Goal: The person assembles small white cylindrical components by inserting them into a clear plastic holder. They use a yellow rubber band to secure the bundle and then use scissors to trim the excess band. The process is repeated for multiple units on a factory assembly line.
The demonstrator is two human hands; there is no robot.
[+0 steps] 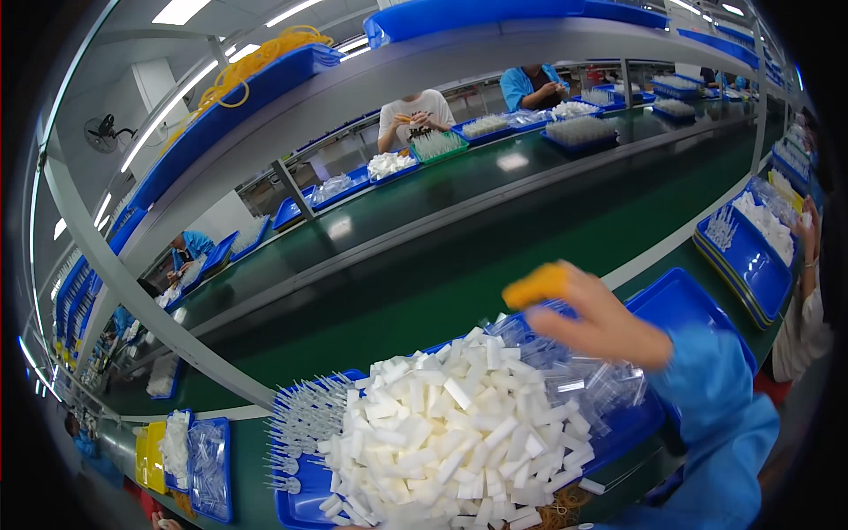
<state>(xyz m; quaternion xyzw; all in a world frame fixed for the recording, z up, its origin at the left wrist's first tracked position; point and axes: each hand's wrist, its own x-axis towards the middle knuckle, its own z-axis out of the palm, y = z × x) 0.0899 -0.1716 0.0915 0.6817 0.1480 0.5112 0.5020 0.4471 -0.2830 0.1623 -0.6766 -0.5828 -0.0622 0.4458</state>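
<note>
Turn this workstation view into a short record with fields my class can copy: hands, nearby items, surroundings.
Right hand: right hand raised, blurred by motion
Left hand: not visible
At fingertips: yellow item, worn or held unclear
Nearest pieces: clear plastic pieces in a blue tray
Centre: heap of white blocks
Left of heap: thin-stemmed pale pieces
Beyond: green belt
Across belt: person in white

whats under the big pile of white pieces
A blue tray shows at the lower-left edge of the white pieces; they cover whatever else lies beneath.
</note>
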